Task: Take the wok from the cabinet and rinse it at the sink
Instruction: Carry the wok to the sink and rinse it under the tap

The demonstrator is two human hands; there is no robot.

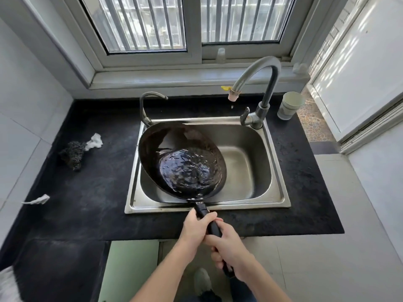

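We hold the black wok (181,162) over the steel sink (250,204), apparently tilted, with water pooled inside. Our left hand (196,229) and right hand (230,247) both grip its handle (201,209).

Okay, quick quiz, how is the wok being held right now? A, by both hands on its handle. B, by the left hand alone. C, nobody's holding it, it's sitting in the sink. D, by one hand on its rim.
A: the left hand and the right hand both grip the handle, left nearer the pan, keeping the wok over the sink with water pooled inside.
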